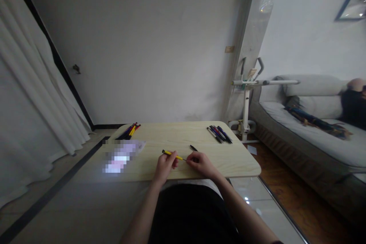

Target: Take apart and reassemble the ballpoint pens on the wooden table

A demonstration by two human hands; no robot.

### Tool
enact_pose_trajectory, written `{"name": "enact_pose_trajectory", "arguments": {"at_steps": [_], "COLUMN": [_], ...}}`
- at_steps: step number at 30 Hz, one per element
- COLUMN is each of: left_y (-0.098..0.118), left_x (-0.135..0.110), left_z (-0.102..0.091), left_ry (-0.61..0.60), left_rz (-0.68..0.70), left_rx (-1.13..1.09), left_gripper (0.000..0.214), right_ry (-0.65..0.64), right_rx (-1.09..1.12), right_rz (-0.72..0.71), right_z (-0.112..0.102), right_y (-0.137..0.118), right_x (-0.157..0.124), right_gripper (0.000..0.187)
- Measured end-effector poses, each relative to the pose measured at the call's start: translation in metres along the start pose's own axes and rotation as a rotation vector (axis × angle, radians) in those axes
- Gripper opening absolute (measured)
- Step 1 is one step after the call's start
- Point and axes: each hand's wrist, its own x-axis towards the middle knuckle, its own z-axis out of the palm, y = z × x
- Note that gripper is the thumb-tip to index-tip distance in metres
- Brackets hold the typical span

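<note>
My left hand (166,165) is closed around a yellow pen (179,157) with a black end, held slanting above the near part of the table. From the pen's right end a thin dark rod (184,159) sticks out, possibly its refill. The fingertips of my right hand (200,163) are pinched at the end of that rod. Just behind my right hand lies a black pen-like piece (193,147), partly covered by the hand, so I cannot tell whether it is a whole pen.
A pale wooden table (171,133) stands before me. Several dark pens (219,134) lie at its back right; several yellow, red and dark pens (130,131) at its back left. A blurred lit phone-like object (120,158) lies left. Right stand exercise equipment (246,110) and a sofa where a person (354,101) is.
</note>
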Motion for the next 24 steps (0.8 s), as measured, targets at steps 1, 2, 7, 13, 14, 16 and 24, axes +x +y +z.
{"name": "enact_pose_trajectory", "arguments": {"at_steps": [1,2,7,13,14,16,24], "left_y": [0.0006,0.0012,0.0050,0.0052,0.0046,0.0035,0.0060], "left_x": [-0.0001,-0.0003,-0.0012,0.0000,0.0004,0.0009,0.0080], "left_z": [0.0002,0.0003,0.0014,0.0022,0.0021,0.0016,-0.0014], "left_ry": [-0.010,-0.019,0.021,0.100,0.115,0.146,0.175], "left_rz": [0.003,0.006,-0.024,-0.040,-0.041,-0.038,-0.060], "left_rx": [-0.003,-0.010,-0.123,-0.218,-0.236,-0.274,-0.442], "left_gripper": [0.034,0.034,0.038,0.039,0.039,0.038,0.029], "right_ry": [0.005,0.008,0.009,0.033,0.039,0.048,0.050], "right_rx": [0.002,0.005,0.029,0.034,0.035,0.034,0.018], "right_rz": [0.005,0.011,0.026,0.060,0.062,0.069,0.086], "right_z": [0.0000,-0.0002,-0.0021,-0.0020,-0.0018,-0.0017,-0.0016], "right_y": [-0.0004,-0.0012,-0.0066,-0.0036,-0.0030,-0.0027,-0.0026], "right_x": [0.0000,0.0000,0.0006,0.0016,0.0017,0.0019,0.0016], "right_gripper": [0.015,0.015,0.016,0.017,0.017,0.017,0.018]}}
